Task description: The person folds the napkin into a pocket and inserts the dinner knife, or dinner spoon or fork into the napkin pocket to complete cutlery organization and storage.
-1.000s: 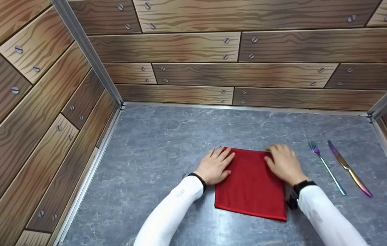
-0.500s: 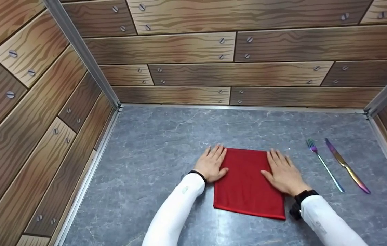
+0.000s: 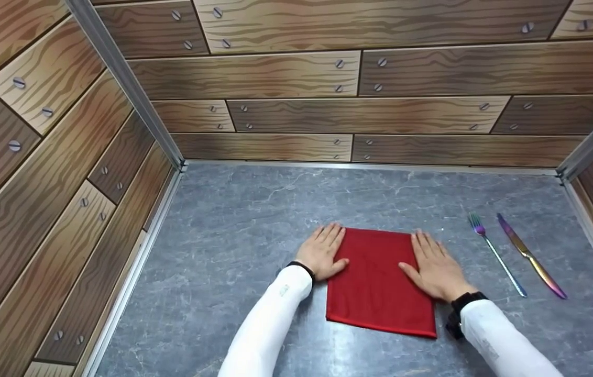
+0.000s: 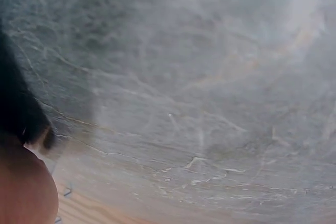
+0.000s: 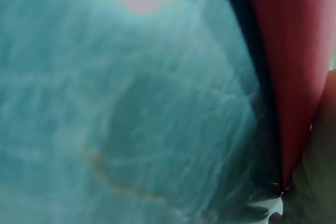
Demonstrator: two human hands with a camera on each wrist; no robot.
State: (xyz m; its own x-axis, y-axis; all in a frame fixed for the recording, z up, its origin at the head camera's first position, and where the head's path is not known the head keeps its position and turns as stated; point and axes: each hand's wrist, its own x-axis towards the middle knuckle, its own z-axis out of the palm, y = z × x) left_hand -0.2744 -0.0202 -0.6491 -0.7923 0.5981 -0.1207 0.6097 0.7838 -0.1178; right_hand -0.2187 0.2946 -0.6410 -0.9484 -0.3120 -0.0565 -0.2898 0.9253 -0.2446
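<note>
A folded red cloth (image 3: 380, 288) lies flat on the grey marbled table, roughly square. My left hand (image 3: 322, 251) rests along its left edge with straight fingers, the thumb on the cloth. On the opposite edge lies my right hand (image 3: 435, 267), fingers straight and thumb reaching inward over the fabric. In the right wrist view the red cloth (image 5: 296, 51) shows at the right, beside a part of the right hand (image 5: 323, 145). Only a blurred bit of the left hand (image 4: 26, 190) appears in the left wrist view, with bare tabletop beyond.
To the right of the cloth lie a rainbow-coloured fork (image 3: 497, 255) and a matching knife (image 3: 531, 256), side by side at a slant. Wood-patterned walls (image 3: 275, 115) enclose the marbled table (image 3: 233, 225) at the back, left and right.
Both hands have flattened, their fingers straightening along the cloth's side edges. In the last half second they have stayed almost still. The cloth, fork and knife keep their places.
</note>
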